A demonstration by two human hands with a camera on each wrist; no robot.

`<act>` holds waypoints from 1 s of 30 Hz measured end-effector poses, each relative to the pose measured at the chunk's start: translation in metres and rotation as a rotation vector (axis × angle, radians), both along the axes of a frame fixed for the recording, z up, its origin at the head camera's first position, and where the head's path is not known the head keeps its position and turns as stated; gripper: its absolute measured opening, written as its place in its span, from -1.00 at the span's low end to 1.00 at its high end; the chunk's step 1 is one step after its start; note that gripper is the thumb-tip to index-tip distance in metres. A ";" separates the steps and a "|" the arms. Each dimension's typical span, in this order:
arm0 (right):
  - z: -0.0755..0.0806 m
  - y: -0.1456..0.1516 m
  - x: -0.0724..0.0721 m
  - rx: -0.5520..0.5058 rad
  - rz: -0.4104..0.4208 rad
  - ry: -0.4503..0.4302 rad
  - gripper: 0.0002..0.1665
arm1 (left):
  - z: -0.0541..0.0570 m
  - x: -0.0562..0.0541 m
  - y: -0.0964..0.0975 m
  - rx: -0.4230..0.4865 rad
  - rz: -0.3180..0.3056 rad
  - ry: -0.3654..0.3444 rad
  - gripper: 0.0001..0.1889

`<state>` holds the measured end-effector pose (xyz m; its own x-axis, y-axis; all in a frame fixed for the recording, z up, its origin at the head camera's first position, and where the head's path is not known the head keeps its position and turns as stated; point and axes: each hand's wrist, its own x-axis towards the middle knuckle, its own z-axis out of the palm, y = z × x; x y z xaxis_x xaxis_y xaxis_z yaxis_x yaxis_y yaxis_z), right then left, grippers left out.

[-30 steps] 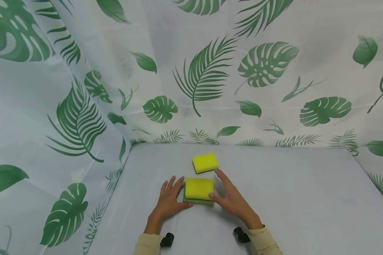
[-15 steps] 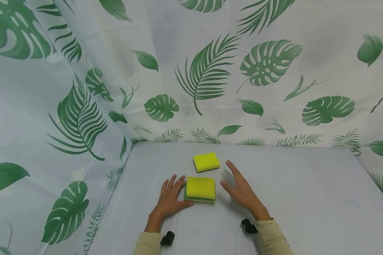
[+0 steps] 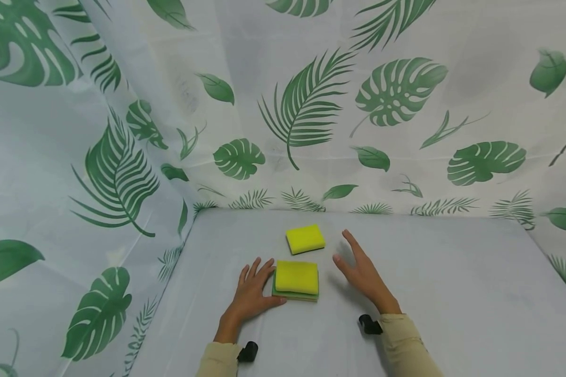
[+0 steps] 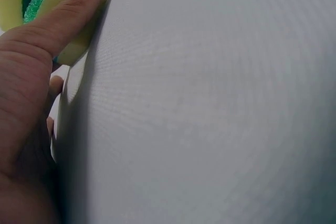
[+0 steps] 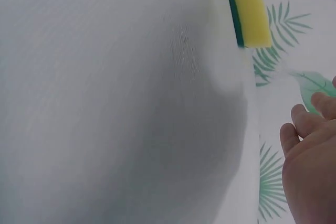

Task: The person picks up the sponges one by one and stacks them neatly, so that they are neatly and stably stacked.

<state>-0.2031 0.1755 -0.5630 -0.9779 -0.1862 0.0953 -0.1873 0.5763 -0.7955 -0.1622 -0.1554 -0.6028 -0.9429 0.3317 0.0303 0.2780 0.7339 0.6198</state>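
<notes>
My right hand (image 3: pixel 367 275), empty and fingers extended, seems slightly nearer the single sponge (image 3: pixel 305 239), which lies left of it, beyond the sponge stack (image 3: pixel 297 277), long axis roughly crosswise. My left hand (image 3: pixel 251 296) touches the stack, fingers straight.

A white back sheet (image 3: pixel 325 163) hangs behind the bench (image 3: pixel 462 283), printed with green fronds (image 3: pixel 293 118) and broad split leaves (image 3: pixel 483 163). A matching left sheet (image 3: pixel 37 167) meets it in a creased corner, and the same print runs down past the bench's right edge. The bench top is plain pale grey, its far edge straight against the back sheet. Light is soft and even, cooler on the left, with faint folds and dull grey patches across the cloth.
</notes>
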 end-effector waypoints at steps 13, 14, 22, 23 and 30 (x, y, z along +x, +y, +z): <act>-0.007 -0.005 -0.020 0.007 0.036 -0.053 0.00 | 0.000 0.000 0.000 -0.009 0.002 -0.007 -0.04; -0.007 -0.006 -0.021 0.008 0.040 -0.052 0.00 | 0.000 -0.001 0.000 -0.012 0.001 -0.007 -0.04; -0.011 -0.006 -0.030 -0.004 0.058 -0.071 0.09 | -0.001 -0.002 0.000 -0.024 -0.001 0.005 -0.04; -0.012 -0.007 -0.031 -0.003 0.059 -0.073 0.10 | -0.001 -0.002 0.000 -0.028 0.002 -0.002 -0.04; -0.014 -0.010 -0.037 0.001 0.060 -0.097 0.18 | -0.003 -0.003 0.000 -0.028 0.010 -0.007 -0.04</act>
